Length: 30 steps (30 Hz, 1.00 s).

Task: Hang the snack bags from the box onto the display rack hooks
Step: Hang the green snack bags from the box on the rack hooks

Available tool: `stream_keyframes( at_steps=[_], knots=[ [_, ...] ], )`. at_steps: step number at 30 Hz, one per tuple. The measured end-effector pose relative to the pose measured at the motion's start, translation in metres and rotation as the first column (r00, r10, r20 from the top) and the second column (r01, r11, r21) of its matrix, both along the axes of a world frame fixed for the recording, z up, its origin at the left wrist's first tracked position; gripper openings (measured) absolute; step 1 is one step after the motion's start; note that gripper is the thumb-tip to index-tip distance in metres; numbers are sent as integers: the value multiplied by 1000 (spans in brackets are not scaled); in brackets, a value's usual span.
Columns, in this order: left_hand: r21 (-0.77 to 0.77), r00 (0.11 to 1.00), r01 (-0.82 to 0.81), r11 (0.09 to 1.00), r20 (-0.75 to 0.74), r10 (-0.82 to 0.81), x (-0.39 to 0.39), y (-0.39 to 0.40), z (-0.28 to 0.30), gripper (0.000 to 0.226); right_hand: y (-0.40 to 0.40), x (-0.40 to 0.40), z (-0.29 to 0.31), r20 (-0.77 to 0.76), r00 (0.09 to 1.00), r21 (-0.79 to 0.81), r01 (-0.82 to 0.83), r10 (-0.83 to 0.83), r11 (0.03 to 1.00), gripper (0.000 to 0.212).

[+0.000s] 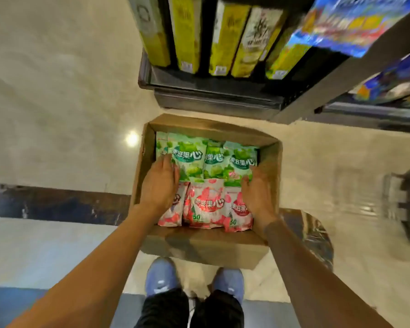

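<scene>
The snack bags lie flat inside an open cardboard box [206, 245] on the floor [57, 91]. The green bags [189, 157] fill the far half of the box, side by side and a bit on top of each other. The pink bags [206, 204] fill the near half, closest to the person's blue shoes [161, 278], which stand just behind the box.

Past the far side of the box stands the display rack [213, 95] — dark, with yellow packs [185, 34] hanging in rows above its low edge. To the right of those hang blue packs [355, 22]. The rack is near the box but not touching it. Off to the right of the box there is a dark blurry thing; what it is cannot be told.

Both hands are down inside the box. The left hand [160, 185] lies flat on the bags at the left wall of the box, fingers straight, touching a green bag and covering a pink one. The right hand [258, 192] is at the right wall — its fingers reach down by the edge of a green bag, and whether they have hold of it cannot be told.
</scene>
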<state>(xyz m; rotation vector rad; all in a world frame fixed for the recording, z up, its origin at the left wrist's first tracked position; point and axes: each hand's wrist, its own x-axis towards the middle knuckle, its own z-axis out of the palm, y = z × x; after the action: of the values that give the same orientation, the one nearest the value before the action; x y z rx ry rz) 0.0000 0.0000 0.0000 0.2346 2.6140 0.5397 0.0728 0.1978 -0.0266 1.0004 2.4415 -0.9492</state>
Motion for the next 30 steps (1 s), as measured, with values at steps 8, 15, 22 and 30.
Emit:
stream_keyframes(
  at_steps=[8,15,22,30],
  knots=[
    [46,984,-171,984,-48,173,-10,24,-53,41,-9,-13,-43,55,994,120,90,-97,989,53],
    [171,813,-576,800,227,537,-28,39,-38,39,-12,-30,-30,100,974,33,202,-204,979,34],
    [320,691,-713,624,477,544,-25,37,-34,24,-7,-37,-24,97,886,36,452,-453,891,62],
    [355,608,-781,513,616,500,-25,28,-2,40,-2,-18,3,-16,874,-480,419,-486,771,22]
  ],
)
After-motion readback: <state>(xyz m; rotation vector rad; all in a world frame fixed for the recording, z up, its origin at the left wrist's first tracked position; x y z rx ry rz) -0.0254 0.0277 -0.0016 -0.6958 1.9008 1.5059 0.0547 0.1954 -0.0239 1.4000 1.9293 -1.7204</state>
